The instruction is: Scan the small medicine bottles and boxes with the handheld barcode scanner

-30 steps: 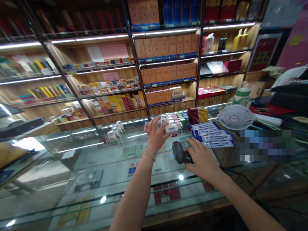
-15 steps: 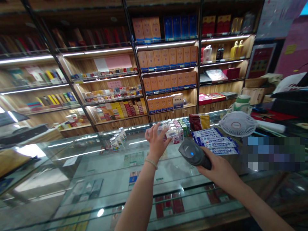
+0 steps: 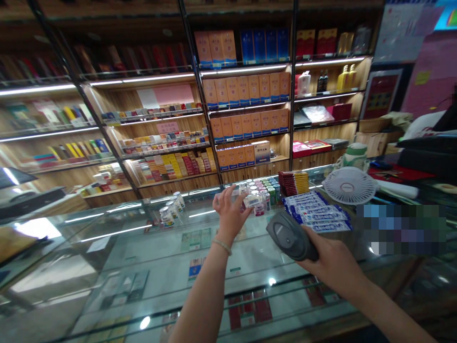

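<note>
My left hand (image 3: 228, 213), with a band at its wrist, reaches over the glass counter. Its thumb and a finger pinch a small clear bottle (image 3: 253, 200), which lies sideways in the grip; the other fingers are raised. Wrapped around the handle of a dark grey barcode scanner (image 3: 291, 236) is my right hand (image 3: 333, 257). The scanner's head points left, toward the bottle. Just behind the bottle stand several small bottles (image 3: 272, 193) in rows. Blue-and-white packets (image 3: 321, 212) lie spread out beyond the scanner, beside a stack of red and yellow packs (image 3: 293, 183).
Several small bottles (image 3: 172, 209) stand apart on the left of the glass counter (image 3: 153, 252). To the right are a white fan (image 3: 350, 186) and a green-lidded jug (image 3: 356, 153). Shelves with orange boxes (image 3: 246, 88) line the back wall.
The blue light on the scanner has gone out, and the scanner's head has tilted slightly. My left hand keeps its pinch on the bottle. The whole view has shifted a little.
</note>
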